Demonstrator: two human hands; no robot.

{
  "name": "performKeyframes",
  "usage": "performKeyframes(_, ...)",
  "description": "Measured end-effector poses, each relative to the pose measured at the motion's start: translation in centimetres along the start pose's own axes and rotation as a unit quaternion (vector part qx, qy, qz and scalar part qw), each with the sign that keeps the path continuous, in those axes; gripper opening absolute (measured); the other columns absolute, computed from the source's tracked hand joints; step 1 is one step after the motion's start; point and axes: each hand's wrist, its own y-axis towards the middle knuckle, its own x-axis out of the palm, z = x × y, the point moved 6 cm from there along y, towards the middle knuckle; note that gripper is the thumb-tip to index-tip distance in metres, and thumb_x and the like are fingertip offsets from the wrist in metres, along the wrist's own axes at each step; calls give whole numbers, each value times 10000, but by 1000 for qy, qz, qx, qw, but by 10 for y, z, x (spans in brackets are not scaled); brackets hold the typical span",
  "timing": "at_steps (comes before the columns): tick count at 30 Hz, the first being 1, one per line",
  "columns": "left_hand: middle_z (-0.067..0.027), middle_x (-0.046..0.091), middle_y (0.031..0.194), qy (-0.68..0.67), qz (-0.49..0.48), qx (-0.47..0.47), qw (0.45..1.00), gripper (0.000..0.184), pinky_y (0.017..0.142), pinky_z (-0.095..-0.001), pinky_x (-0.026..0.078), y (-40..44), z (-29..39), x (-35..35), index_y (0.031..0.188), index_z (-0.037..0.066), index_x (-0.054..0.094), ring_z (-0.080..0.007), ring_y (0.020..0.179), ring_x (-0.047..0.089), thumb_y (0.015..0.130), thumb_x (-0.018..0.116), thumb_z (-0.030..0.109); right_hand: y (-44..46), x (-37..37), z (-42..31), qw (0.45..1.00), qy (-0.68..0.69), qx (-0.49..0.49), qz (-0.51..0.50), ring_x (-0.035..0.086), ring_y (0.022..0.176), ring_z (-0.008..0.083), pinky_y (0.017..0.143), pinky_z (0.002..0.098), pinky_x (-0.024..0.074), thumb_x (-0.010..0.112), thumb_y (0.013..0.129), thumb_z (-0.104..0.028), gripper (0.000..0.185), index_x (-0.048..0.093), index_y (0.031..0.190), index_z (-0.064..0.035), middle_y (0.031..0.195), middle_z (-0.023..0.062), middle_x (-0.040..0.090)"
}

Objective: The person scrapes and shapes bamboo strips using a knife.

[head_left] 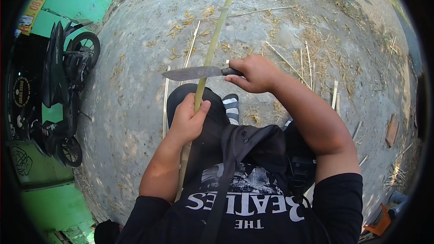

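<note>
A long, pale green bamboo strip (pixel 218 29) runs from the top of the head view down past my lap. My left hand (pixel 188 119) is wrapped around it near my knee, with the thumb along its side. In my right hand (pixel 253 74) is a knife (pixel 193 73), gripped by its dark handle. Its broad grey blade lies across the strip a little above my left hand, the tip pointing left. Whether the edge bites into the bamboo cannot be made out. The strip's lower end passes beneath my left forearm.
Several thin split strips (pixel 192 49) and dry leaves lie on the grey concrete ground (pixel 131 81). A black motorcycle (pixel 61 72) stands at the left by a green wall. On the right are a brown wood piece (pixel 392 130) and an orange object (pixel 379 221).
</note>
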Motion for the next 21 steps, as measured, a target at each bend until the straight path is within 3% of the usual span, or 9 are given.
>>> performKeyframes(3,-55,581,747,7,-1,14,1000,333,639,-331,453,0,4,1,970,1,583,-123,700,512,1056,660,313,6,-11,32,998,2,46,31,661,740,458,671,558,502,612,1008,-513,445,643,959,-72,702,194,649)
performKeyframes(7,-44,567,751,-29,-5,-6,1000,324,651,-319,450,4,-8,1,967,8,578,-119,709,503,1056,662,308,1,0,-3,999,-12,-30,-8,655,735,460,674,552,502,607,1016,-498,435,639,962,-68,710,190,648)
performKeyframes(10,-39,565,762,-53,-30,-24,998,332,661,-317,451,2,-9,0,967,13,572,-118,720,502,1057,663,319,3,-3,14,999,22,-14,31,622,668,467,611,542,467,625,1023,-438,382,609,950,-63,677,206,609)
performKeyframes(12,-37,563,762,-21,-36,16,999,339,659,-314,449,-1,0,0,966,15,569,-115,719,496,1058,661,327,6,-18,49,992,38,96,73,615,650,424,602,500,457,631,1029,-429,406,623,930,-35,697,203,618)
performKeyframes(14,-38,560,760,-3,-30,32,999,345,657,-312,447,-2,8,-1,963,15,565,-113,718,493,1058,662,333,5,-29,41,993,37,80,80,629,674,434,606,509,463,637,1024,-425,396,617,934,-39,705,205,618)
performKeyframes(17,-39,558,756,0,-30,25,999,351,657,-310,446,0,13,2,959,16,560,-112,715,490,1056,666,337,-1,-14,0,999,-18,-32,14,668,763,437,686,548,505,589,1029,-505,449,608,943,-64,712,190,633)
performKeyframes(20,-32,563,761,-11,-62,22,998,355,658,-309,446,-3,9,4,969,20,564,-114,716,490,1054,669,348,2,-21,43,995,-16,66,71,678,770,434,699,542,513,586,1030,-519,463,632,963,-63,750,198,661)
performKeyframes(21,-26,566,769,-22,-67,17,997,360,659,-310,447,-1,7,3,976,23,568,-116,721,491,1054,668,359,2,-33,72,975,60,194,85,707,791,410,724,531,528,593,1026,-540,483,667,1020,-63,808,211,701)
